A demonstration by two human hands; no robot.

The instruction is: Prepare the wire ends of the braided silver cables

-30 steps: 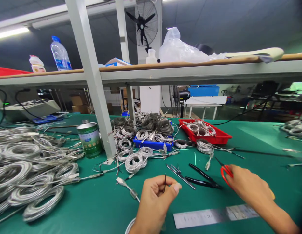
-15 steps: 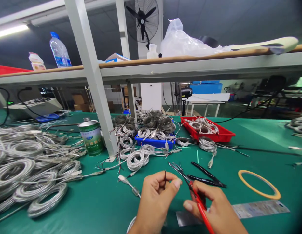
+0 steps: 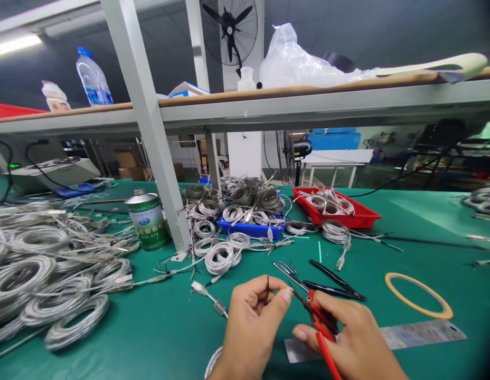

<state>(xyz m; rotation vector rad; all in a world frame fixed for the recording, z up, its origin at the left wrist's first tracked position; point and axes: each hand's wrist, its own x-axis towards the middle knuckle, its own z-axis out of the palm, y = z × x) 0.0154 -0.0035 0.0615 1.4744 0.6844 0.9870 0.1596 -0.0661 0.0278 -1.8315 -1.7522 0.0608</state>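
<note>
My left hand (image 3: 256, 316) is closed, with thumb and index finger pinched; a thin dark wire (image 3: 267, 289) shows between the fingers, and the pinched tip is too small to make out. Red-handled wire cutters (image 3: 322, 332) are gripped in my right hand (image 3: 348, 332), handles spread, dark jaws touching or very near my left fingertips. Beside my left wrist lies a clear cable with a white USB plug (image 3: 200, 289) and a bead. Tweezers (image 3: 286, 272) and black-handled pliers (image 3: 336, 289) rest just beyond my hands. Under my right hand lies a metal ruler (image 3: 423, 334).
Coiled cables (image 3: 39, 264) are heaped at left, near a green can (image 3: 148, 221) and a shelf post (image 3: 150, 126). A blue tray (image 3: 248, 230) and a red tray (image 3: 364, 215) hold more coils. A yellow tape ring (image 3: 419, 293) lies at right. A shelf (image 3: 308, 108) spans overhead.
The cutters' jaws have moved left to my left fingertips, and their handles have spread apart. My left hand keeps its pinch. The view has shifted slightly.
</note>
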